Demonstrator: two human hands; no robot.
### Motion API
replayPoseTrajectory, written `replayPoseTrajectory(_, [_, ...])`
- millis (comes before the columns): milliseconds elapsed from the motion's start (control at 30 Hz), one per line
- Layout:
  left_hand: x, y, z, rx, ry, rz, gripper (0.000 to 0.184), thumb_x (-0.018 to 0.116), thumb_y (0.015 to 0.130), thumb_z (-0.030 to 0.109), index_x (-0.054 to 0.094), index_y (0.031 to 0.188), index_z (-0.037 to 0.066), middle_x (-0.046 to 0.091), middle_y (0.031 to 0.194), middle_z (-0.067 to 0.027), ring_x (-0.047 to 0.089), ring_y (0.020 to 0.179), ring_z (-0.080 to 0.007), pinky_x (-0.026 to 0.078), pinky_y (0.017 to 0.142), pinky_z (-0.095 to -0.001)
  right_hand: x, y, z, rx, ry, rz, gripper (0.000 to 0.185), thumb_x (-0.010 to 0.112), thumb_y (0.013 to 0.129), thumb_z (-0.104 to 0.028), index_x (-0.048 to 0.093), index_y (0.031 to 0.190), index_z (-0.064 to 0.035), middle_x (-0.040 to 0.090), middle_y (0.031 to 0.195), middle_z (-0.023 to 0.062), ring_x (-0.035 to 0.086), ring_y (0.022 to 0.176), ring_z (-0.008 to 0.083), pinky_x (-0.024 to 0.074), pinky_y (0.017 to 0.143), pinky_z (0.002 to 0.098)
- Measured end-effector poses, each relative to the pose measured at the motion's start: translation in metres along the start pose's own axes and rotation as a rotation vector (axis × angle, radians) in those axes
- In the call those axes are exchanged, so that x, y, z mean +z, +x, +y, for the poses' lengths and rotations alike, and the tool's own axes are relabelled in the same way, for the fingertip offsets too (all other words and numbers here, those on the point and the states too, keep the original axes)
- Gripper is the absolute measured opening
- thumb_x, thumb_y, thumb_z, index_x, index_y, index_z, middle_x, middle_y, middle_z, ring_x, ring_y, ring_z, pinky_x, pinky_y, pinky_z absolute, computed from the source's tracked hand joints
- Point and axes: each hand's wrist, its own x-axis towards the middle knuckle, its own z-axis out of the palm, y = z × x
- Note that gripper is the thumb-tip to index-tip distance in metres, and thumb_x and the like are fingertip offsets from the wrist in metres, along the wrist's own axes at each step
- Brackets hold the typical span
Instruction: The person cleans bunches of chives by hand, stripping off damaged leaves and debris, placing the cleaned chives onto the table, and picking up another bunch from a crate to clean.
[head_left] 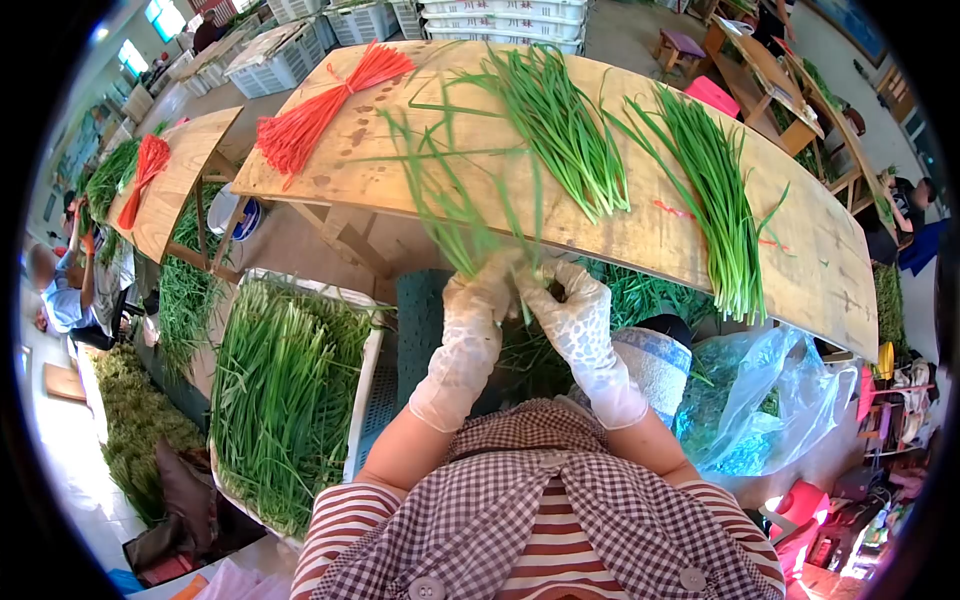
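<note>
My gloved left hand (470,310) is closed around the lower ends of a loose bunch of garlic chives (445,215), whose leaves fan upward, blurred by motion, over the table's near edge. Close beside it, my gloved right hand (580,315) has thumb and fingers pinched on a few blurred chive strands. On the wooden table (360,130) lie two larger piles of garlic chives, a middle pile (565,130) and a right pile (715,200). Red ties (675,209) show beside and under the right pile. A bundle of red tie strips (330,105) rests at the table's left.
A white crate (368,410) packed with chives stands at my left. To my right is a clear plastic bag (790,400) with greens inside. White crates (500,22) are stacked behind the table. Another person (68,290) sits at far left near a second table (185,190).
</note>
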Motion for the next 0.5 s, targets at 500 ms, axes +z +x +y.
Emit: replayPoseTrajectory(500, [-0.053,0.014,0.037,-0.078,-0.579,-0.510,0.023,0.050,0.097,0.025,0.047,0.079,0.010,0.035,0.061,0.0029,0.035,0.052,-0.0103,0.038,0.053,-0.0277,-0.009,-0.006,0.088,0.106,-0.240,-0.471,0.054,0.064,0.087,-0.037,0.058,0.121,0.0055,0.060,0.123,0.0216,0.062,0.105,0.0322,0.0470,0.094,0.0393])
